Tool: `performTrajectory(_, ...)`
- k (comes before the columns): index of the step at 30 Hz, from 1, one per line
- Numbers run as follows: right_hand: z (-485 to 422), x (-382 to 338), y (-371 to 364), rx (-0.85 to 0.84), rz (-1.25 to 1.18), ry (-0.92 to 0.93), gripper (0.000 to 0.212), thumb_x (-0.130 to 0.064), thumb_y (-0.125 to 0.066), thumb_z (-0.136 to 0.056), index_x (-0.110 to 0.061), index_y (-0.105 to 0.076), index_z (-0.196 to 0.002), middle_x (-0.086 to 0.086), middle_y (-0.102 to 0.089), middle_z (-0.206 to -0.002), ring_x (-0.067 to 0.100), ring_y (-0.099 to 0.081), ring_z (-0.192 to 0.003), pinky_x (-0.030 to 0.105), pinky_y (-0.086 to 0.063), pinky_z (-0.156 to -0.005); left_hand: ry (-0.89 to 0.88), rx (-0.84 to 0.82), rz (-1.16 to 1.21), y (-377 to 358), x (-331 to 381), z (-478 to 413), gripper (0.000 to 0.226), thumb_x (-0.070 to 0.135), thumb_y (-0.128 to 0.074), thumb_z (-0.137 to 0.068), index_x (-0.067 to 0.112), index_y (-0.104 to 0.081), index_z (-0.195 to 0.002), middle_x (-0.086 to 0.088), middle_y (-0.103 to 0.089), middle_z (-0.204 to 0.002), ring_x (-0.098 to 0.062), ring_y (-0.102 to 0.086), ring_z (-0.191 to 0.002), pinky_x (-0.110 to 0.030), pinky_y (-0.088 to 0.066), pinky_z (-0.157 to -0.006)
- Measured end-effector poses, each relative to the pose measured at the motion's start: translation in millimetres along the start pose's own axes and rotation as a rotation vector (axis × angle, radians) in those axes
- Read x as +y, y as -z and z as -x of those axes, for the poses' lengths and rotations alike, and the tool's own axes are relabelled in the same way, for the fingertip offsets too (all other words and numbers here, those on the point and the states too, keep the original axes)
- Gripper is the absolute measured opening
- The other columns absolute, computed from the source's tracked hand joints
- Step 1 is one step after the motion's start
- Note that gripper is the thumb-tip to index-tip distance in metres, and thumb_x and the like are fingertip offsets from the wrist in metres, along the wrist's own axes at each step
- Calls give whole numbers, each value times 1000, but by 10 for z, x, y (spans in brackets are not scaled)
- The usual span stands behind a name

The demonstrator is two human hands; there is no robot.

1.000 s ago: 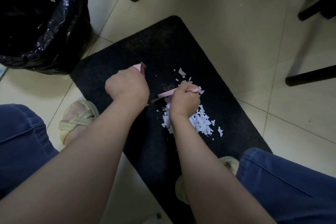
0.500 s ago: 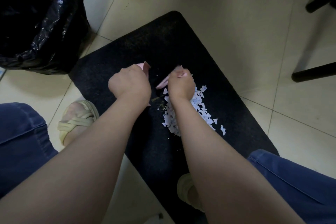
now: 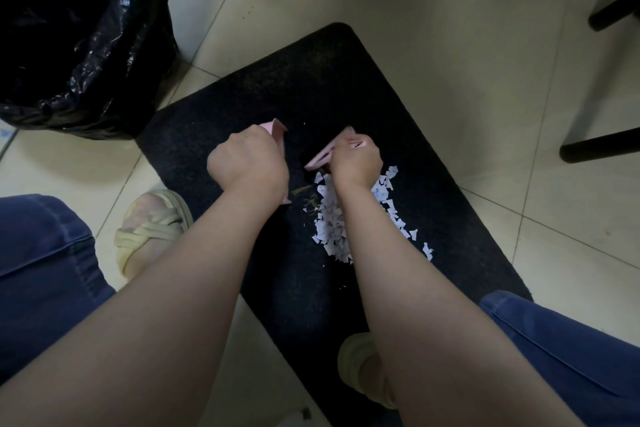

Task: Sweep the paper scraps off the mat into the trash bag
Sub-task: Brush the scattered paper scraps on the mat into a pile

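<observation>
In the head view, the left hand (image 3: 247,163) was clenched round a pink dustpan (image 3: 277,130) and the right hand (image 3: 353,163) round a small pink brush (image 3: 322,158), both over the black mat (image 3: 311,90). The paper scraps (image 3: 332,225) lay heaped at six o'clock from the right hand. The trash bag (image 3: 69,28) stood off the mat at ten o'clock. I judged it best to press the pan's lip flat on the mat and brush in short strokes toward nine o'clock. No writing was legible.
</observation>
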State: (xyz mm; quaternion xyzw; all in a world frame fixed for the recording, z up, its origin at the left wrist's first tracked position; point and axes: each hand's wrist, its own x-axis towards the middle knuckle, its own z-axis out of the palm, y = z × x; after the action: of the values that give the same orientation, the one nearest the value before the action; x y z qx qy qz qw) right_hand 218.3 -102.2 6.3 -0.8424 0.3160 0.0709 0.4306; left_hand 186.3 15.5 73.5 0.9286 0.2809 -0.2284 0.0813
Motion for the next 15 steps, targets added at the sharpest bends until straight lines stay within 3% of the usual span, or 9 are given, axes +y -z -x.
performTrajectory(2,-1,25,28,98,25,24,15,-23,-51,-94,-14,-63,-97,-12,-53,-67,9,-57,-69,17,-35,-52,15,-14,10,10,0,-9,20,6,-53,-89,8,-62,-106,-10,-64,-97,-28,-62,-93,-31,-34,-62)
performTrajectory(5,62,-16,-34,155,-170,56,7,-21,-54,-92,-18,-61,-92,-6,-65,-77,15,-64,-76,11,-41,-53,0,-10,21,28,5,-14,22,7,-52,-89,8,-62,-108,-10,-65,-103,-29,-61,-97,-31,-34,-63)
performTrajectory(8,16,-128,-135,65,-306,41,9,-24,-58,-94,-21,-63,-100,-9,-64,-82,16,-69,-80,25,-58,-69,-13,-6,26,20,-2,-11,22,7,-49,-91,8,-62,-108,-9,-64,-101,-27,-61,-95,-30,-34,-57)
performTrajectory(10,-47,-164,-207,-43,-335,0,20,-25,-57,-96,-20,-61,-114,-10,-61,-91,12,-68,-84,29,-58,-77,-5,-9,24,15,-3,-14,21,6,-49,-91,9,-62,-108,-9,-64,-97,-26,-61,-91,-31,-34,-59)
performTrajectory(13,-76,-191,-190,-65,-162,-59,28,-22,-50,-97,-14,-59,-122,-4,-64,-97,19,-67,-92,36,-57,-78,9,-9,28,23,3,-32,20,6,-50,-91,9,-62,-106,-8,-62,-92,-25,-60,-88,-32,-34,-61)
performTrajectory(15,-83,-184,-68,31,17,-83,28,-23,-46,-96,-9,-63,-114,-6,-62,-77,20,-63,-88,31,-47,-71,3,-6,31,26,16,-41,20,6,-49,-91,9,-62,-106,-8,-64,-96,-27,-61,-91,-32,-34,-61)
